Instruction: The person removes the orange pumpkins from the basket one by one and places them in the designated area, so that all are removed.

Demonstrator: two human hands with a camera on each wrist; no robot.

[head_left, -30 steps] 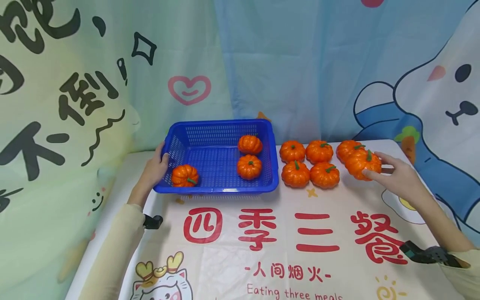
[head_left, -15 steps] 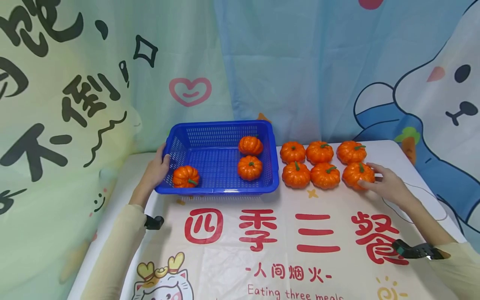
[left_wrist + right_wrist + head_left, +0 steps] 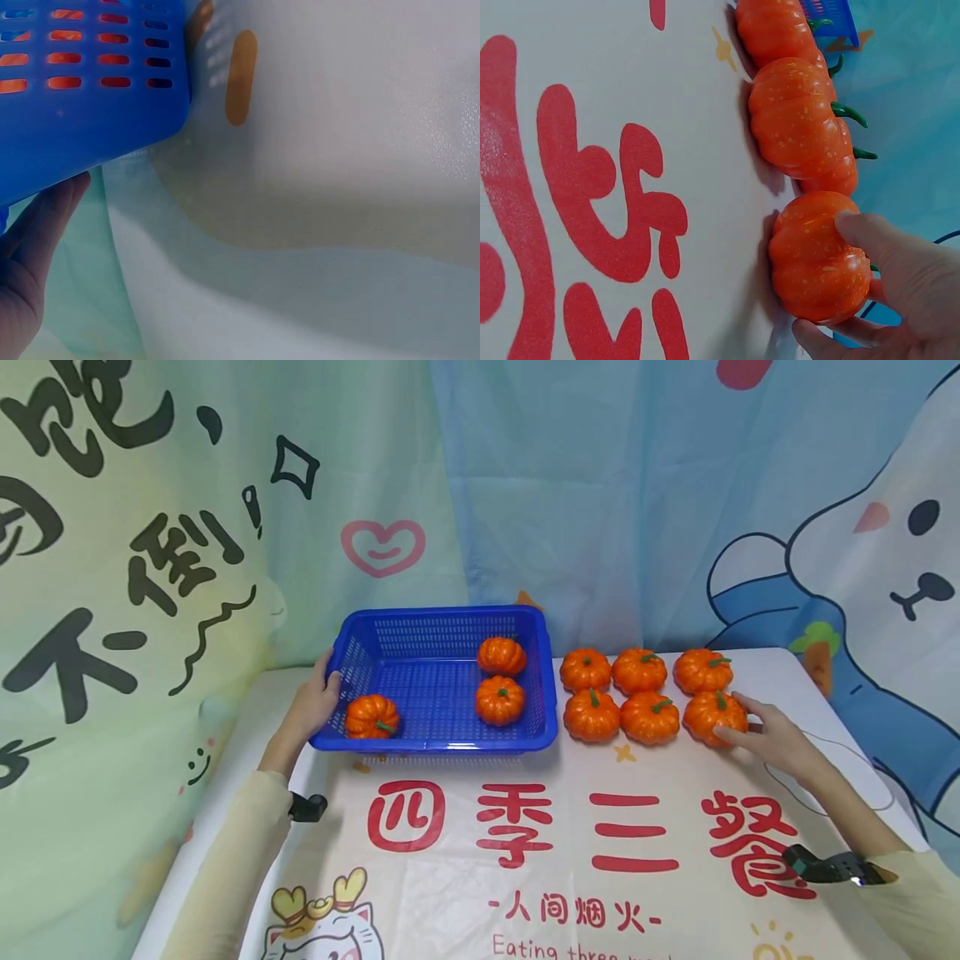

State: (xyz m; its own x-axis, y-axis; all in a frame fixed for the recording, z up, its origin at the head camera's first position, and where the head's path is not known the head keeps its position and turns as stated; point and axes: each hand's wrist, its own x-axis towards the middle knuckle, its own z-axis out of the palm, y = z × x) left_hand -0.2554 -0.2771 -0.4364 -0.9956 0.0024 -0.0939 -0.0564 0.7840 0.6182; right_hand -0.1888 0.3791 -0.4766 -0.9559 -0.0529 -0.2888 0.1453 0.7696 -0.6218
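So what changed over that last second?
The pumpkin in the right hand came down and slightly left, onto the table in front of the back-right pumpkin. Nothing let go: the right hand's still on it. Unchanged: left hand on the basket, three pumpkins inside, the other five beside it.

You have three pumpkins (image 3: 500,701) inside one basket (image 3: 432,746) | you have six pumpkins (image 3: 650,718) on one table (image 3: 765,672), nine pumpkins in all | you have one left hand (image 3: 310,702) and one right hand (image 3: 782,741), two sleeves (image 3: 232,860), two wrist cameras (image 3: 307,807) | you see four large red characters (image 3: 514,832), one printed cat (image 3: 326,928), one printed rabbit (image 3: 862,560)
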